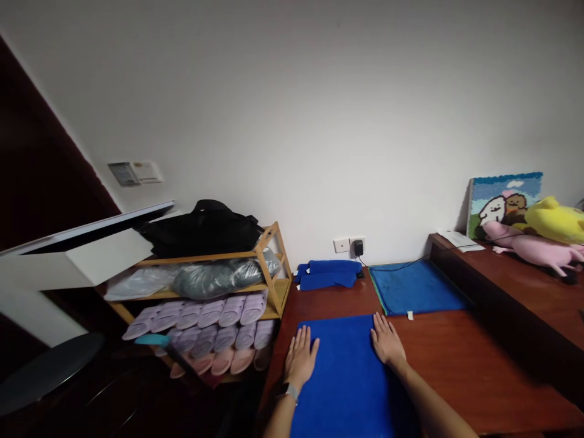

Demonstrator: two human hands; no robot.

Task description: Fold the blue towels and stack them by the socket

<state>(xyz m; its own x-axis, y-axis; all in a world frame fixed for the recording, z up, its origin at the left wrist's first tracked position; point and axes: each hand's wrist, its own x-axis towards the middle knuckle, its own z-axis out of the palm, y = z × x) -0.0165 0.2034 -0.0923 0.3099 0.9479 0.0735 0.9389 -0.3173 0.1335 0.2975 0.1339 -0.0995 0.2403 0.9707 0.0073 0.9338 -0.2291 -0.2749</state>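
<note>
A bright blue towel [344, 377] lies spread flat on the reddish-brown wooden table [456, 359] in front of me. My left hand [301, 358] rests palm down on its left edge, fingers stretched out; a watch [288, 391] is on that wrist. On the towel's right edge, near its far corner, my right hand [387, 339] lies flat with the fingers extended. Beyond it sits another blue towel [417, 287] with a green edge and a white tag. Several rolled or folded blue towels [328, 275] are stacked by the wall.
Left of the table stands a wooden rack [269, 286] with several slippers [228, 310] and a black bag [205, 228]. A charger [358, 247] is plugged in at the wall, its cable crossing the far towel. Plush toys [529, 246] lie on the raised ledge at right.
</note>
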